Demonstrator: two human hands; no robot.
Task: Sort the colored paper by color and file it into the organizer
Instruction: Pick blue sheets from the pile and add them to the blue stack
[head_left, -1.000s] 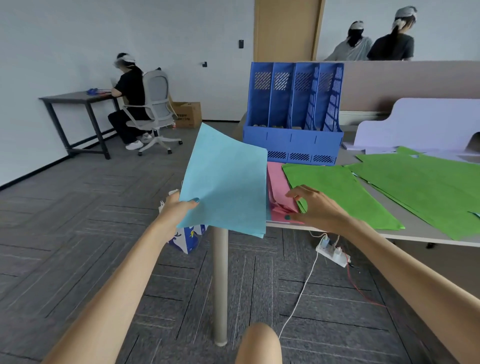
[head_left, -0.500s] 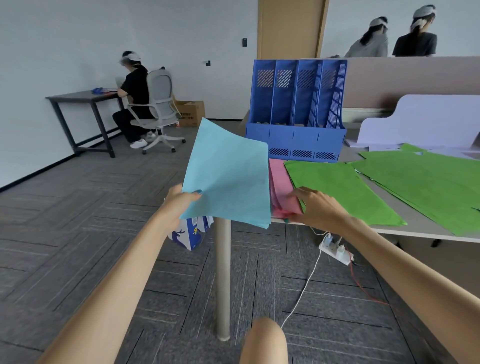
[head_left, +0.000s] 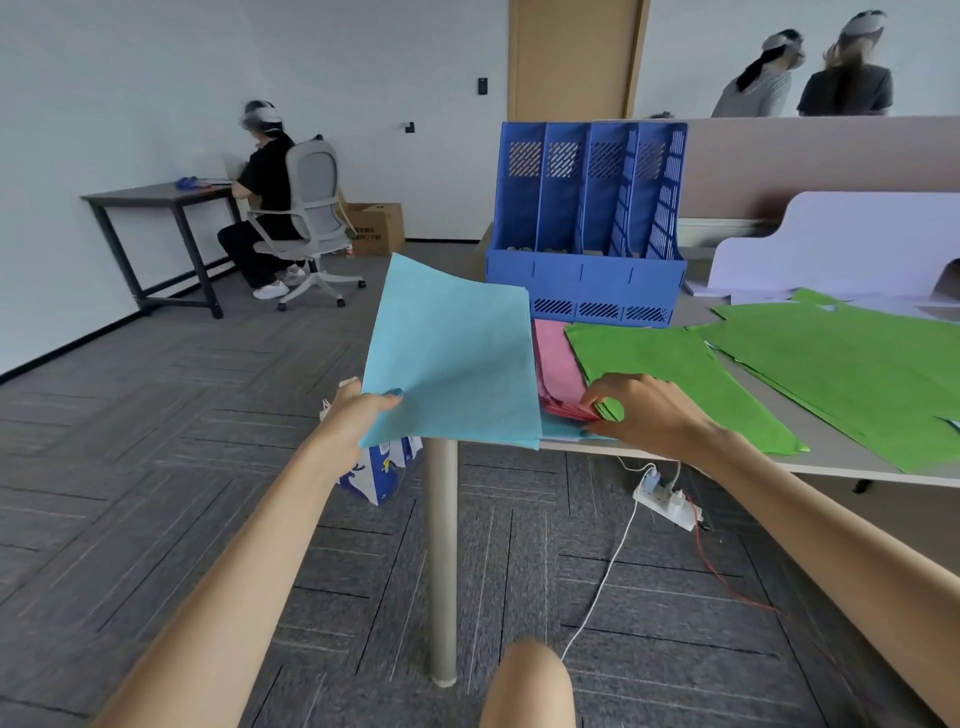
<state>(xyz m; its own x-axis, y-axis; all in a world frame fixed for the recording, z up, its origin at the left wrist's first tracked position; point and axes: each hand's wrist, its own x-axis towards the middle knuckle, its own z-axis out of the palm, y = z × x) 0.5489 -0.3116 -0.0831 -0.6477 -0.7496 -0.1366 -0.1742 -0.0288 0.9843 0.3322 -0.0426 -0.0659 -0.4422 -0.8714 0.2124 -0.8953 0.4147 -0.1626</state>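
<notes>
Holding the light blue sheets (head_left: 457, 358) by one lower corner only, your left hand (head_left: 358, 421) has its thumb curled over the front face and its fingers hidden behind, so the bundle stands tilted in the air just off the table's (head_left: 852, 460) near left corner. That is the weak spot: a thin pinch on loose paper lets the back sheets slide out and drop to the carpet, where nothing will catch them. Your right hand (head_left: 644, 410) is curled at the near edge of the pink sheets (head_left: 558, 358), thumb and fingertips pinching their corner, and the green sheets (head_left: 670, 374) seem to overlap their right side. Pull the pink ones out fast and you may drag a green sheet over the near edge, or lift only some of the pink and leave others mixed in. More light blue shows under the pink corner, so colours could get filed together. The blue file organizer (head_left: 587, 273) stands at the far left end of the table, its four slots apparently holding no paper; feeding limp sheets in one-handed may buckle them against a divider.
</notes>
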